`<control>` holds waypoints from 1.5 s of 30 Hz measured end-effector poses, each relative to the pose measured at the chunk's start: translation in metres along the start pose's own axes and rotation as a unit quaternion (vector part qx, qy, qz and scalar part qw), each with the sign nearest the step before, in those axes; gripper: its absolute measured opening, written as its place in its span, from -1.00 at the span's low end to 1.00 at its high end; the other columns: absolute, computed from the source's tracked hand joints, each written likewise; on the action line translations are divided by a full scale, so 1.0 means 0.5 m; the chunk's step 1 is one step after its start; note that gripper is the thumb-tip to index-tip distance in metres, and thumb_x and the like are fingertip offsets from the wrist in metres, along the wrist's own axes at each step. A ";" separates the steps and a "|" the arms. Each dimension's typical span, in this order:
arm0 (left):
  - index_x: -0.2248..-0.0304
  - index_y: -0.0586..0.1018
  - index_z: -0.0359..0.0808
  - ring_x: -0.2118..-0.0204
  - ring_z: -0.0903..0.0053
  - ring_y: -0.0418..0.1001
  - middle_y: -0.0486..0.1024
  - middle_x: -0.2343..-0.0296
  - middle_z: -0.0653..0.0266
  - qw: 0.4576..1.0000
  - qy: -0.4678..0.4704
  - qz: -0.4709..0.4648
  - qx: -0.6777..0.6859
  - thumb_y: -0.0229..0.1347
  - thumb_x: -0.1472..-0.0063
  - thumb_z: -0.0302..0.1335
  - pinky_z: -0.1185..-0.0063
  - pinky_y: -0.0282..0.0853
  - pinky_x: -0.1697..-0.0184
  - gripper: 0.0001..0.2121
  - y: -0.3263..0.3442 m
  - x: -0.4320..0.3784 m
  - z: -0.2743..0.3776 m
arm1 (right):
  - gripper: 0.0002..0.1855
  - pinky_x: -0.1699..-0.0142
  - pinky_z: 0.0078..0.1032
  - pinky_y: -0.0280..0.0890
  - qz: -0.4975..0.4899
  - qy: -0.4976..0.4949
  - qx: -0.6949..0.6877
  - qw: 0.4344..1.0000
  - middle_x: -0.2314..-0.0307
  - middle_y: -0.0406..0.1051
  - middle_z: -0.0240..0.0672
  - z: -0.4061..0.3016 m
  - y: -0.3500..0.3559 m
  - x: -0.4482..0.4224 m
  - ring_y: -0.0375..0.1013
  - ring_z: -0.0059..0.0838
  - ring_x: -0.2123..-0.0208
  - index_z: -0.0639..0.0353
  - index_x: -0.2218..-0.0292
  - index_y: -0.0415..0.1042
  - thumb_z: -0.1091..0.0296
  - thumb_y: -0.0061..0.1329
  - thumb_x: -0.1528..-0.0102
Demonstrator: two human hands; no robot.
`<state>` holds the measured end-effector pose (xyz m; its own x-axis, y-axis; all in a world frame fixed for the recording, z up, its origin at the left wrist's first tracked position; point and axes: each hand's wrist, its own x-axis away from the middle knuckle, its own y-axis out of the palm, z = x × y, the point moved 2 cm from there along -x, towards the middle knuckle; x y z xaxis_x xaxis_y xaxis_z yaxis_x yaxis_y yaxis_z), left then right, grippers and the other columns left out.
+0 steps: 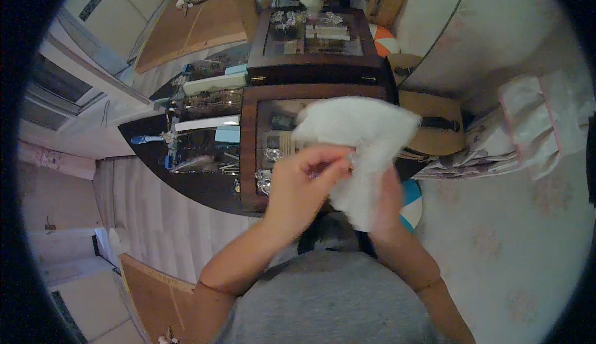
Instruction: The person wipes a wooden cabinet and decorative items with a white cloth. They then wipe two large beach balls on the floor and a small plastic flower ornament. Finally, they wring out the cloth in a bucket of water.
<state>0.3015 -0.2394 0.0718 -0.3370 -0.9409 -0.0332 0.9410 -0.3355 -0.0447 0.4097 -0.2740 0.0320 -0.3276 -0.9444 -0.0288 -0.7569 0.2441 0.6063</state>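
My left hand pinches a small shiny clear piece between thumb and fingertips, above a white cloth. The piece is too small to name surely. My right hand, blurred, grips the cloth from its right side; part of this hand is hidden by the cloth. Below them stands a brown wooden box with a glass-paned lid. Several clear crystal-like ornaments rest on its left part, next to my left wrist. A small dark device shows near the box's far left corner.
The box stands on a dark rounded tabletop. To its left, a clear organizer holds small items, with a blue-and-white toothbrush head sticking out. A mirror rises behind. A tan case and plastic bags are at right.
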 end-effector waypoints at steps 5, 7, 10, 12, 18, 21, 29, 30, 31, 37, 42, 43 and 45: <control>0.44 0.45 -0.40 0.53 0.69 0.37 0.44 0.57 0.27 0.991 0.062 0.066 -0.096 -0.02 0.06 -0.62 0.72 0.27 0.46 -0.88 -0.003 0.041 0.020 | -0.63 0.41 -0.53 0.24 -0.126 -0.233 0.375 0.888 0.49 0.34 -0.18 -0.039 0.046 -0.030 0.35 -0.39 0.50 0.32 0.19 0.14 0.31 -0.25 0.03; 0.45 0.45 -0.41 0.53 0.70 0.37 0.44 0.58 0.27 0.994 0.032 0.080 -0.071 -0.01 0.07 -0.62 0.73 0.27 0.47 -0.88 -0.007 0.043 0.020 | -0.65 0.40 -0.51 0.24 -0.125 -0.125 0.342 0.923 0.50 0.34 -0.15 -0.051 0.063 -0.042 0.36 -0.36 0.49 0.34 0.21 0.15 0.32 -0.25 0.03; 0.46 0.45 -0.43 0.54 0.71 0.37 0.44 0.59 0.27 0.995 0.005 0.101 -0.008 0.00 0.07 -0.61 0.75 0.26 0.49 -0.89 -0.017 0.047 0.006 | -0.66 0.40 -0.50 0.24 -0.139 -0.116 0.345 0.921 0.51 0.34 -0.14 -0.039 0.072 -0.045 0.36 -0.34 0.49 0.35 0.22 0.15 0.33 -0.25 0.03; 0.48 0.46 -0.43 0.55 0.72 0.36 0.44 0.60 0.27 0.992 0.005 0.122 0.014 0.00 0.07 -0.62 0.75 0.26 0.51 -0.90 -0.028 0.052 0.002 | -0.66 0.39 -0.52 0.23 -0.148 -0.179 0.350 0.907 0.50 0.34 -0.15 -0.021 0.074 -0.040 0.36 -0.35 0.49 0.35 0.22 0.15 0.33 -0.25 0.02; 0.54 0.48 -0.34 0.65 0.74 0.32 0.39 0.71 0.26 0.986 0.026 0.096 -0.136 0.00 0.12 -0.64 0.74 0.21 0.59 -0.91 -0.079 0.069 0.033 | -0.67 0.29 -0.60 0.19 -0.186 -0.190 0.333 0.905 0.46 0.32 -0.20 -0.024 0.111 -0.014 0.33 -0.43 0.41 0.34 0.23 0.16 0.31 -0.26 0.01; 0.62 0.46 -0.34 0.69 0.74 0.28 0.36 0.75 0.30 0.925 0.171 0.093 -0.328 0.00 0.10 -0.61 0.74 0.17 0.64 -0.97 -0.104 0.069 0.066 | -0.67 0.27 -0.63 0.18 -0.140 -0.063 0.264 0.952 0.42 0.31 -0.25 -0.012 0.123 -0.007 0.31 -0.49 0.38 0.31 0.23 0.18 0.26 -0.28 -0.02; 0.40 0.24 -0.32 0.51 0.80 0.13 0.19 0.55 0.46 0.990 0.065 0.078 0.101 -0.10 -0.04 -0.57 0.81 0.10 0.42 -0.89 -0.219 0.115 0.040 | -0.60 0.19 -0.58 0.21 -0.130 0.235 -0.090 0.959 0.30 0.26 -0.34 0.043 0.230 0.051 0.29 -0.54 0.29 0.24 0.13 0.10 0.27 -0.23 -0.01; 0.41 0.24 -0.32 0.52 0.79 0.13 0.19 0.55 0.45 0.986 0.092 0.090 0.103 -0.11 -0.03 -0.58 0.81 0.09 0.42 -0.90 -0.227 0.122 0.043 | -0.60 0.18 -0.57 0.20 -0.143 0.218 -0.093 0.961 0.28 0.25 -0.34 0.057 0.242 0.064 0.28 -0.54 0.28 0.24 0.13 0.09 0.32 -0.21 0.00; 0.41 0.25 -0.32 0.52 0.78 0.14 0.19 0.56 0.45 0.982 0.118 0.103 0.104 -0.11 -0.03 -0.59 0.80 0.09 0.42 -0.90 -0.237 0.129 0.045 | -0.60 0.17 -0.56 0.19 -0.156 0.201 -0.095 0.962 0.27 0.23 -0.34 0.071 0.251 0.073 0.26 -0.54 0.26 0.24 0.13 0.08 0.36 -0.20 0.01; 0.40 0.17 -0.34 0.43 0.70 0.16 0.19 0.49 0.28 0.985 0.143 0.098 0.023 -0.11 -0.03 -0.57 0.73 0.13 0.38 -0.85 -0.289 0.163 0.048 | -0.66 0.25 -0.68 0.17 -0.147 0.037 0.150 0.977 0.35 0.28 -0.33 0.095 0.327 0.097 0.25 -0.64 0.33 0.31 0.14 0.12 0.45 -0.29 -0.01; 0.38 0.11 -0.32 0.43 0.67 0.16 0.17 0.46 0.27 0.980 0.166 0.107 0.029 -0.17 -0.07 -0.54 0.68 0.15 0.37 -0.85 -0.322 0.201 0.042 | -0.71 0.26 -0.68 0.18 -0.117 0.025 0.179 0.977 0.39 0.31 -0.31 0.120 0.371 0.135 0.27 -0.62 0.36 0.34 0.20 0.18 0.41 -0.32 -0.03; 0.38 0.11 -0.31 0.43 0.67 0.15 0.16 0.47 0.28 0.979 0.155 0.118 0.056 -0.17 -0.08 -0.53 0.68 0.15 0.37 -0.86 -0.331 0.199 0.040 | -0.71 0.26 -0.68 0.18 -0.113 0.016 0.177 0.978 0.39 0.31 -0.31 0.126 0.378 0.142 0.27 -0.62 0.36 0.34 0.20 0.18 0.41 -0.32 -0.03; 0.37 0.11 -0.30 0.44 0.69 0.14 0.14 0.47 0.32 0.979 0.149 0.115 0.074 -0.22 -0.09 -0.54 0.68 0.15 0.35 -0.88 -0.353 0.197 0.044 | -0.69 0.19 -0.66 0.14 -0.131 0.007 0.129 0.983 0.34 0.28 -0.30 0.147 0.382 0.159 0.25 -0.61 0.31 0.32 0.17 0.14 0.41 -0.31 -0.02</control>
<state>0.1031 -0.2738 0.0985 -0.0882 -0.9443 -0.3171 0.9797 -0.1398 0.1437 0.1976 -0.2863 0.0874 -0.0966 -0.9847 -0.1451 -0.9332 0.0389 0.3573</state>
